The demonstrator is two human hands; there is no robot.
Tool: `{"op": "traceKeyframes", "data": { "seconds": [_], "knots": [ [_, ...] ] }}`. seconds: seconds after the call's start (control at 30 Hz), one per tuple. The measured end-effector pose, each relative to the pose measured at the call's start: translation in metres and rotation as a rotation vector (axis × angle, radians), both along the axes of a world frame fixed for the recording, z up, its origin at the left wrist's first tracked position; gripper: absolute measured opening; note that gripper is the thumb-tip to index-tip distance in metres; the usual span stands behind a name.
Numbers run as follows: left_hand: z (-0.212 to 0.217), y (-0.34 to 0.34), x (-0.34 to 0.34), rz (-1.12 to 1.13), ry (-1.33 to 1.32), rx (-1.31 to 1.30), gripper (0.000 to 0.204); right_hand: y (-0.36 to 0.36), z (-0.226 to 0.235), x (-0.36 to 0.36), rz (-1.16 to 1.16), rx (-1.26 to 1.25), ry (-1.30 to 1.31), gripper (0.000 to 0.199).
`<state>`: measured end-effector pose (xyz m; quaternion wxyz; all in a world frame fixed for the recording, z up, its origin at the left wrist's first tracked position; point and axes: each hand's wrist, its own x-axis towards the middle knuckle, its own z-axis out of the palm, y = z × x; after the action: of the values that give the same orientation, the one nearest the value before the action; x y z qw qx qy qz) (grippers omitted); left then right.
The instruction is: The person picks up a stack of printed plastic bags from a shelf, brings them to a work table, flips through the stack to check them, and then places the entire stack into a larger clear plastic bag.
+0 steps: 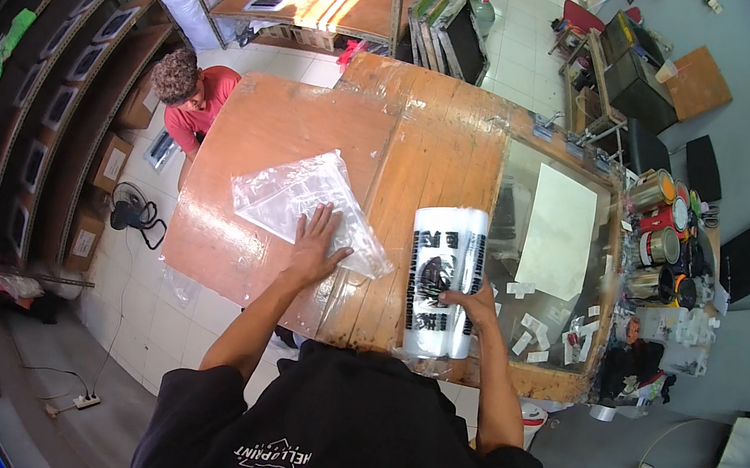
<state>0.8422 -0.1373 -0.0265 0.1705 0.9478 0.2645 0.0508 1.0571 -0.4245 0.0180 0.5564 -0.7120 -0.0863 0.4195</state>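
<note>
My left hand (pixel 316 247) lies flat, fingers spread, on a stack of clear plastic bags (pixel 290 194) at the middle of the wooden table. The bags sit at a slant and look wrinkled and shiny. To their right, a white plastic bundle with black print (pixel 435 242) lies lengthwise near the table's front edge; it looks like printed plastic bags. My right hand (pixel 476 306) grips that bundle's right edge, with the thumb across its top. The other fingers are partly hidden.
A glass panel (pixel 517 163) with a pale sheet (pixel 560 230) and small white tags (pixel 532 335) fills the table's right side. Paint cans (pixel 658 245) stand beyond it. Another person (pixel 207 103) crouches at the table's far left, near shelves (pixel 94 102). A fan (pixel 124 212) stands on the floor.
</note>
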Motion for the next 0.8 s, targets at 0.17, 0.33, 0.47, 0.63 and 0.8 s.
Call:
{"op": "traceKeyframes", "data": {
  "seconds": [0.17,0.33,0.47,0.63,0.8],
  "knots": [
    [-0.005,0.038,-0.028,-0.217,-0.206,-0.103,0.027,-0.018,-0.005,0.012,-0.046,0.045,0.143,0.055],
    [0.002,0.022,0.016,0.299,-0.319,-0.078,0.021,-0.079,-0.095,0.017,-0.160,0.206,0.431,0.049],
    [-0.006,0.005,0.049,0.488,-0.191,0.095,0.017,-0.103,-0.095,-0.015,-0.316,0.343,0.656,0.042],
    [-0.013,0.052,0.037,0.632,-0.718,-0.535,0.012,-0.136,-0.092,-0.045,-0.505,0.486,0.579,0.042],
    [0.049,0.067,-0.024,0.687,-1.311,-0.761,0.017,-0.173,-0.074,-0.067,-0.550,0.617,0.507,0.053]
  ]
}}
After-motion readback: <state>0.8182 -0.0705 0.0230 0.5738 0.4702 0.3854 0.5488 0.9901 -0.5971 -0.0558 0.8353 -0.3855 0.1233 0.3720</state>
